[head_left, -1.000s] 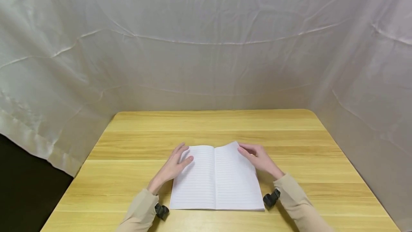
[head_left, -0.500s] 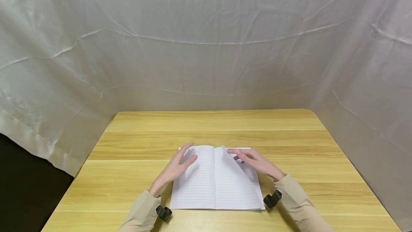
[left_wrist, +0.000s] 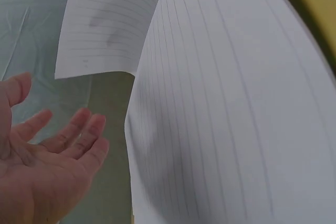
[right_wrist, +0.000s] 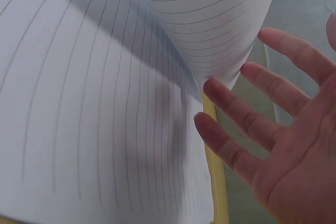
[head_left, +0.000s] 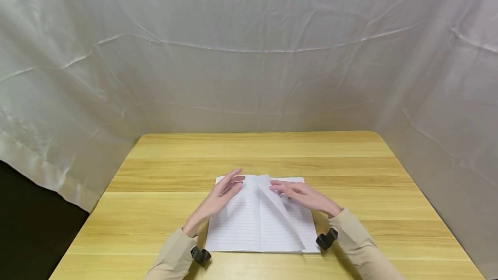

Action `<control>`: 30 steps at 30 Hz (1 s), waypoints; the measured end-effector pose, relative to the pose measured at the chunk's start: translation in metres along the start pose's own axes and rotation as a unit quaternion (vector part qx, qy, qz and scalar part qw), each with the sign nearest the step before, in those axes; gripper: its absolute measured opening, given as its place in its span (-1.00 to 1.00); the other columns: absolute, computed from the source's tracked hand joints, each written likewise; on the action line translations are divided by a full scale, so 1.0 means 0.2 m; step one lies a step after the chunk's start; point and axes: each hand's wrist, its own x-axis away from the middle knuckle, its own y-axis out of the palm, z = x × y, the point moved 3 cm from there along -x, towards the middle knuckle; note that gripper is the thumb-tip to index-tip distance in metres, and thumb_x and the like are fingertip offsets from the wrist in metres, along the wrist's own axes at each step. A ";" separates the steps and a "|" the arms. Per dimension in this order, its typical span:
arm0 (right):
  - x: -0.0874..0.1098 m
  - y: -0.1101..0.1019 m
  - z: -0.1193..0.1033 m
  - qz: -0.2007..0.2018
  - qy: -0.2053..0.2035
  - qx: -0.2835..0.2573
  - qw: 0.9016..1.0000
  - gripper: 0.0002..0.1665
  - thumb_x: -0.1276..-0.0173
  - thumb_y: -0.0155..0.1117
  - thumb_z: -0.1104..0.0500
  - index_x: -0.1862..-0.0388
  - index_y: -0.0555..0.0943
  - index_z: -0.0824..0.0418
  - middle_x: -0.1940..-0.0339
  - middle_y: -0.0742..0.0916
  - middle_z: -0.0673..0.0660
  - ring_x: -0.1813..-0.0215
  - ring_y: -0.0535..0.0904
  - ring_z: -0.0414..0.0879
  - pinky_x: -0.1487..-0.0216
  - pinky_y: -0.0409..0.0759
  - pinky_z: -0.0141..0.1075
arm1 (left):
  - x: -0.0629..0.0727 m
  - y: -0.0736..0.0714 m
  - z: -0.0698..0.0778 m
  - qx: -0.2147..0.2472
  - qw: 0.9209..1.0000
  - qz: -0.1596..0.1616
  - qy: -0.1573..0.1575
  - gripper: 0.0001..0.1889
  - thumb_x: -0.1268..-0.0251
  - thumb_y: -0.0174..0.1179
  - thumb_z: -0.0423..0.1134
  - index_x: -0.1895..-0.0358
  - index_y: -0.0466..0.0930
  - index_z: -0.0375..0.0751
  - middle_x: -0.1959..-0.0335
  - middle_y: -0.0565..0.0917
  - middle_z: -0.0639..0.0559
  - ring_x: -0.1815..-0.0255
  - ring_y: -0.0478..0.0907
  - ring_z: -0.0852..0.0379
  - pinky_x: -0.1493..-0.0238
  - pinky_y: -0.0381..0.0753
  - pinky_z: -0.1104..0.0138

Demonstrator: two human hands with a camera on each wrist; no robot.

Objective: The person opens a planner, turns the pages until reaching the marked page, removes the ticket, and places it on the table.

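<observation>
An open notebook [head_left: 229,228] with lined white pages lies on the table. One right-hand leaf [head_left: 274,219] is raised and curls toward the spine, so part of the page below shows. Against the back of this leaf rest the extended fingertips of my right hand [head_left: 309,195]; the right wrist view shows those fingers [right_wrist: 247,121] spread and nearly straight. My left hand [head_left: 215,200] hovers over the upper left page, fingers loosely bent and holding nothing. In the left wrist view its palm [left_wrist: 42,177] faces the notebook's top edge, apart from the raised leaf [left_wrist: 113,30].
The wooden table [head_left: 249,150] extends around the notebook on all sides. A pale cloth curtain [head_left: 249,90] hangs behind it and along both sides. A dark area [head_left: 35,224] lies beyond the table at the left. Each wrist carries a small black camera [head_left: 327,239].
The right hand has moved left, turning the leaf from its upper corner up toward the spine and going from gripping it to pushing it. The left hand has shifted slightly right over the page.
</observation>
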 end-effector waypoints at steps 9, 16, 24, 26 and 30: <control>-0.02 0.02 -0.01 0.007 -0.004 0.020 1.000 -0.50 -0.71 -0.24 0.03 -0.39 0.54 0.09 -0.56 0.43 0.19 -0.57 0.30 0.22 -0.51 0.33 0.16 | -0.01 0.03 0.02 0.014 1.000 -0.025 0.002 -0.45 -0.64 -0.07 -0.18 -0.57 0.12 -0.23 -0.38 0.48 -0.33 -0.43 0.44 -0.25 -0.48 0.42 0.01; -0.04 0.04 -0.01 0.009 -0.030 0.039 0.999 -0.51 -0.71 -0.23 0.08 -0.36 0.55 0.17 -0.53 0.44 0.27 -0.57 0.27 0.30 -0.52 0.25 0.21 | -0.02 0.04 0.02 0.002 1.000 -0.026 -0.002 -0.51 -0.64 -0.07 -0.18 -0.49 0.29 -0.31 -0.43 0.44 -0.31 -0.38 0.49 -0.25 -0.39 0.48 0.35; -0.04 0.06 0.00 0.012 -0.027 0.022 0.999 -0.51 -0.71 -0.22 0.06 -0.36 0.55 0.15 -0.54 0.44 0.24 -0.57 0.28 0.27 -0.51 0.30 0.17 | -0.02 0.05 0.00 -0.031 0.999 -0.018 -0.007 -0.55 -0.64 -0.06 -0.15 -0.39 0.42 -0.36 -0.39 0.52 -0.28 -0.44 0.43 -0.22 -0.48 0.43 0.15; -0.04 0.06 0.00 0.020 -0.026 0.012 0.999 -0.52 -0.70 -0.20 0.08 -0.36 0.55 0.17 -0.53 0.44 0.24 -0.57 0.29 0.25 -0.51 0.32 0.14 | -0.02 0.05 -0.01 -0.033 0.999 -0.013 -0.009 -0.55 -0.63 -0.06 -0.16 -0.37 0.43 -0.39 -0.37 0.53 -0.30 -0.45 0.43 -0.23 -0.49 0.42 0.10; -0.03 0.05 0.05 0.056 -0.019 0.013 0.998 -0.54 -0.67 -0.12 0.09 -0.36 0.55 0.21 -0.49 0.49 0.26 -0.52 0.36 0.27 -0.48 0.43 0.03 | -0.02 0.03 -0.03 -0.049 0.999 0.002 -0.011 -0.57 -0.62 -0.05 -0.20 -0.33 0.46 -0.43 -0.33 0.56 -0.34 -0.39 0.49 -0.25 -0.45 0.46 0.13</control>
